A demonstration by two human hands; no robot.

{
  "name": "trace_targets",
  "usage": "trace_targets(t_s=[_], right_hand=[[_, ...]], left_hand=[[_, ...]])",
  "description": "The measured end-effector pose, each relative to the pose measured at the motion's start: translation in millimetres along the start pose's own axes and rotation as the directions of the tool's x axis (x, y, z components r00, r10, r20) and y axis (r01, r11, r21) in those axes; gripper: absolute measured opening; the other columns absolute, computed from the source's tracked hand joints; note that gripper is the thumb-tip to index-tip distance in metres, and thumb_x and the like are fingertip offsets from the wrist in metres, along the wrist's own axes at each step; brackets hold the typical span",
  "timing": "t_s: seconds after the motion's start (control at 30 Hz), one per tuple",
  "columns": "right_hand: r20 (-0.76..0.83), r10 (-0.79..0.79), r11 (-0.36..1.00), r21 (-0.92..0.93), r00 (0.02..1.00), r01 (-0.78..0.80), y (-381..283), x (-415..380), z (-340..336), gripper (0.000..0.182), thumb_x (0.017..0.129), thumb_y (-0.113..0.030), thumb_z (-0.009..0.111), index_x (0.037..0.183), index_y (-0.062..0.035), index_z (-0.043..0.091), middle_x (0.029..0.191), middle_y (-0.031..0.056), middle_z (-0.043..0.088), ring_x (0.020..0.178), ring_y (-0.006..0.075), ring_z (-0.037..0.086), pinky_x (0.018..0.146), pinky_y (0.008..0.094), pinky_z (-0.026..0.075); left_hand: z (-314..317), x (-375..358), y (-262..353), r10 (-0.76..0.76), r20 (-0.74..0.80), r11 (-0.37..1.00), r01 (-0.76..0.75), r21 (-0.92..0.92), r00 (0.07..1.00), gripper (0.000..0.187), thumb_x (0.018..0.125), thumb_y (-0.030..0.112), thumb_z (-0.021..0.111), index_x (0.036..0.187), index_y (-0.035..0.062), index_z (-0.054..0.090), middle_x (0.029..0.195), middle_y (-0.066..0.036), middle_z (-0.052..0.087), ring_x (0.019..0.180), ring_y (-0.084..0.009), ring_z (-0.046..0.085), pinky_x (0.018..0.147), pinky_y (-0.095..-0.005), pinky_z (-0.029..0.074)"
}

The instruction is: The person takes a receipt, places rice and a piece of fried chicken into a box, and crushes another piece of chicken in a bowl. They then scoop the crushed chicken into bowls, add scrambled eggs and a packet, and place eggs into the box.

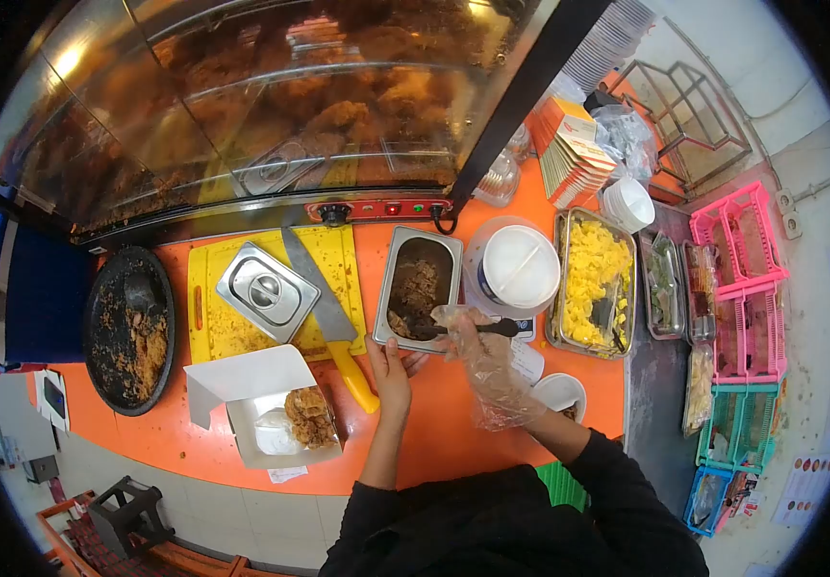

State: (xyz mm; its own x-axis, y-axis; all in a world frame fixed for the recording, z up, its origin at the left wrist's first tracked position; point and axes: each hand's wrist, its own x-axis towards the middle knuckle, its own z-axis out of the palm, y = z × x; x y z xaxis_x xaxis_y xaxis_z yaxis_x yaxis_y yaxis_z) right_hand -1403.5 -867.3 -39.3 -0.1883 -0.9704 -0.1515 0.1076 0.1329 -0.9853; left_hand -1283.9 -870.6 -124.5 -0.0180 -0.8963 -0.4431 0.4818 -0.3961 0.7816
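A person's right hand (477, 338), covered by a loose clear plastic glove, grips a dark spoon (473, 330) dipped into a steel pan (416, 286) of dark brown shredded filling, at the middle of an orange counter (434, 423). The bare left hand (391, 370) lies open against the pan's near edge. To the left, one white carton (261, 404) stands open with rice and a fried piece inside. One yellow cutting board (338, 255) carries one steel lid (266, 291) and one yellow-handled cleaver (328, 313). One round black pan (129, 327) of crumbs sits far left. To the right sit one white-lidded tub (516, 266) and one tray of yellow pieces (593, 274). A glass warmer of fried food (271, 106) fills the far side; pink and green baskets (747, 288) line the right wall.
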Motion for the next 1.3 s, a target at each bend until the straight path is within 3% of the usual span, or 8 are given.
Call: trace_targets(t_s=[0.13, 0.2, 0.33, 0.4, 0.63, 0.97, 1.23, 1.3], right_hand=[[-0.14, 0.098, 0.995, 0.002, 0.985, -0.098, -6.1, -5.9, -3.2, 0.028, 0.095, -0.027, 0.046, 0.104, -0.0015, 0.056, 0.103, 0.0098, 0.06, 0.072, 0.0133, 0.06, 0.057, 0.0238, 0.045], [-0.293, 0.269, 0.922, 0.354, 0.918, -0.157, -3.0, -6.6, -1.6, 0.028, 0.094, -0.026, 0.046, 0.107, -0.0026, 0.054, 0.096, 0.0079, 0.062, 0.073, 0.0128, 0.06, 0.055, 0.0237, 0.042], [-0.378, 0.254, 0.914, 0.394, 0.89, -0.093, 3.6, -16.3, 1.1, 0.029, 0.091, -0.029, 0.051, 0.1, -0.0022, 0.057, 0.093, 0.0061, 0.059, 0.069, 0.0125, 0.059, 0.057, 0.0214, 0.042], [-0.356, 0.469, 0.817, 0.523, 0.808, -0.243, 6.5, -18.0, -3.3, 0.03, 0.092, -0.029, 0.05, 0.102, -0.0009, 0.055, 0.094, 0.0075, 0.058, 0.067, 0.0127, 0.059, 0.054, 0.0202, 0.042], [-0.442, 0.494, 0.756, 0.644, 0.748, -0.118, 14.6, -20.2, 1.2, 0.025, 0.093, -0.025, 0.049, 0.102, -0.0011, 0.051, 0.081, 0.0132, 0.061, 0.063, 0.0139, 0.059, 0.049, 0.0191, 0.041], [-0.455, 0.176, 0.699, 0.682, 0.873, 0.215, -7.3, -12.1, -9.4, 0.029, 0.093, -0.028, 0.051, 0.104, -0.0016, 0.049, 0.084, 0.009, 0.06, 0.072, 0.0171, 0.061, 0.065, 0.0247, 0.048], [-0.44, 0.537, 0.654, 0.756, 0.719, -0.025, 11.6, -16.4, -12.3, 0.022, 0.09, -0.025, 0.055, 0.094, -0.0034, 0.052, 0.079, 0.007, 0.06, 0.06, 0.0125, 0.059, 0.043, 0.0201, 0.042], [-0.388, 0.496, 0.645, 0.763, 0.776, -0.031, 5.2, -19.5, -23.4, 0.021, 0.089, -0.025, 0.055, 0.093, -0.0042, 0.054, 0.08, 0.0066, 0.06, 0.058, 0.0122, 0.058, 0.041, 0.0209, 0.042]], left_hand=[[6.8, -4.0, 11.6, 0.014, -0.012, 0.999, -0.014, 0.031, 1.0, 0.028, 0.098, 0.024, 0.037, 0.119, 0.0089, 0.028, 0.112, -0.009, 0.043, 0.08, -0.0253, 0.064, 0.067, -0.0315, 0.057], [8.2, -4.3, 15.0, 0.027, -0.009, 0.999, -0.026, 0.047, 1.0, 0.026, 0.098, 0.024, 0.037, 0.117, 0.0092, 0.029, 0.112, -0.008, 0.043, 0.08, -0.025, 0.064, 0.067, -0.0312, 0.057], [7.2, -5.2, 16.3, 0.043, -0.007, 0.996, -0.042, 0.084, 0.999, 0.025, 0.098, 0.025, 0.037, 0.117, 0.0096, 0.03, 0.109, -0.007, 0.042, 0.08, -0.0245, 0.064, 0.065, -0.0309, 0.057], [5.6, -4.2, 14.5, 0.045, -0.014, 0.997, -0.044, 0.066, 0.999, 0.025, 0.098, 0.025, 0.037, 0.116, 0.0097, 0.03, 0.108, -0.007, 0.042, 0.08, -0.0245, 0.064, 0.065, -0.0305, 0.057], [-11.8, -7.4, -5.9, 0.034, -0.06, 0.999, -0.035, -0.004, 0.998, 0.047, 0.097, 0.027, 0.04, 0.134, 0.009, 0.017, 0.125, -0.013, 0.036, 0.083, -0.0266, 0.063, 0.069, -0.0323, 0.056], [-5.0, 1.9, -18.5, 0.052, -0.021, 0.994, -0.054, -0.097, 0.998, 0.063, 0.097, 0.027, 0.039, 0.141, 0.0093, -0.001, 0.138, -0.017, 0.025, 0.091, -0.0319, 0.062, 0.078, -0.0372, 0.054], [-14.8, -6.2, -13.7, 0.05, 0.014, 0.99, -0.048, -0.13, 0.999, 0.043, 0.096, 0.023, 0.04, 0.133, 0.0124, 0.021, 0.124, -0.01, 0.042, 0.098, -0.0325, 0.06, 0.077, -0.0346, 0.051], [-19.8, -11.9, -9.3, 0.03, 0.059, 0.999, -0.027, -0.042, 0.998, 0.03, 0.096, 0.024, 0.041, 0.121, 0.0123, 0.031, 0.121, -0.01, 0.045, 0.1, -0.0313, 0.06, 0.079, -0.0325, 0.051]])
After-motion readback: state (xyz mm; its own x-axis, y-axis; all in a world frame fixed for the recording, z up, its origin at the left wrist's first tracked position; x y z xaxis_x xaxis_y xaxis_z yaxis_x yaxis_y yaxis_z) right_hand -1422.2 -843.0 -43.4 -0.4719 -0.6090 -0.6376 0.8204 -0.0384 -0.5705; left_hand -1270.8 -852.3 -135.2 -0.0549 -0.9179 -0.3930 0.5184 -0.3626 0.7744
